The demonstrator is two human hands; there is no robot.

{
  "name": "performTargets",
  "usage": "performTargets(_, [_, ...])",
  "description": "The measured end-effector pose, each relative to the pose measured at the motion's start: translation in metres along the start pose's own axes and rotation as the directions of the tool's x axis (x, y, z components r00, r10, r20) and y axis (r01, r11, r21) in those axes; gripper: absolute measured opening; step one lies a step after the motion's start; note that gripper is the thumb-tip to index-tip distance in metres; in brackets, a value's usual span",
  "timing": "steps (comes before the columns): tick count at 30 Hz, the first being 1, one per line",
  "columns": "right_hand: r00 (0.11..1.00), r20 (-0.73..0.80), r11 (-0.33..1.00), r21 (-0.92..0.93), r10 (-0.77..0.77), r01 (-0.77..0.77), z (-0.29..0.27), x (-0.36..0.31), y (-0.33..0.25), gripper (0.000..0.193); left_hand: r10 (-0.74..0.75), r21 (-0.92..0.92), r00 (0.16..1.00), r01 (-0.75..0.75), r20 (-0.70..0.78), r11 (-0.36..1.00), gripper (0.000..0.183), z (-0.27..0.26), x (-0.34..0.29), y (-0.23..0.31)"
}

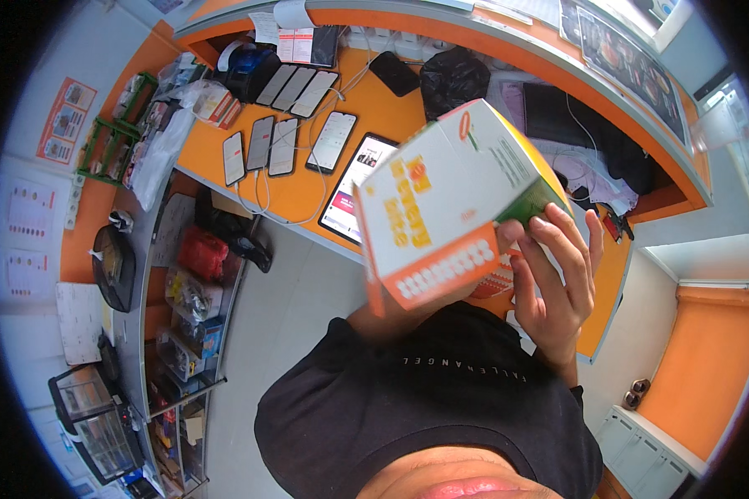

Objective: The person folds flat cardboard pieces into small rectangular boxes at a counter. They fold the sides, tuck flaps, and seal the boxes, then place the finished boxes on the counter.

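A cardboard food carton (441, 200), white with orange, yellow and green panels, is held up tilted in front of my chest, a little blurred. My right hand (553, 283) is at its lower right corner, fingertips against the green and orange edge and the other fingers loosely spread. My left forearm (391, 320) reaches up behind the carton, which hides my left hand and its fingers. A round orange-and-white patterned thing (495, 284) shows partly below the carton, beside my right hand; its kind cannot be made out.
Several phones (283, 145) on cables lie across the orange desk (204, 154), with a tablet (362, 187) beside the carton. A black plastic bag (453, 79) and a dark phone (394, 75) lie at the back. Shelves with boxes (195, 333) stand at left.
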State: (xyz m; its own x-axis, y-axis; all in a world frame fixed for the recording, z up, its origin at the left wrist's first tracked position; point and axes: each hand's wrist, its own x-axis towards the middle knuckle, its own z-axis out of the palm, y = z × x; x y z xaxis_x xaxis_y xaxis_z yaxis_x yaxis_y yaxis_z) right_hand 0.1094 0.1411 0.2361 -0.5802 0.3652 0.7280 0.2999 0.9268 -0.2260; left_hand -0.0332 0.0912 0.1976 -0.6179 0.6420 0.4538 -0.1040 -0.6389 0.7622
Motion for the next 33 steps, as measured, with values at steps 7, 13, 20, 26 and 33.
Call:
performTargets(7, [0.935,-0.352,0.989,0.149,0.044,0.009,0.022,-0.013,0.022,0.032,-0.307,-0.494,0.943,0.208,-0.126,0.844,0.036,0.0,0.01,0.025])
performTargets(13, [0.941,-0.267,0.969,0.076,-0.207,0.235,0.009,0.016,0.024,0.033,-0.38,-0.487,0.92,0.291,-0.093,0.824,0.045,-0.026,-0.001,0.034])
performTargets(20, [0.906,-0.217,0.919,0.071,-0.364,0.387,0.003,0.059,0.019,0.034,0.025,0.198,0.811,-0.171,0.584,0.965,0.026,-0.044,-0.014,0.107])
performTargets(26, [0.849,-0.155,0.79,0.311,-0.506,0.528,0.016,0.068,-0.003,0.031,0.023,0.723,0.81,-0.535,0.586,0.437,0.054,-0.045,0.012,0.137])
performTargets(33, [0.864,-0.106,0.691,0.556,-0.493,0.462,0.027,0.068,-0.004,0.029,-0.133,0.776,0.833,-0.426,0.537,0.465,0.051,-0.068,0.015,0.097])
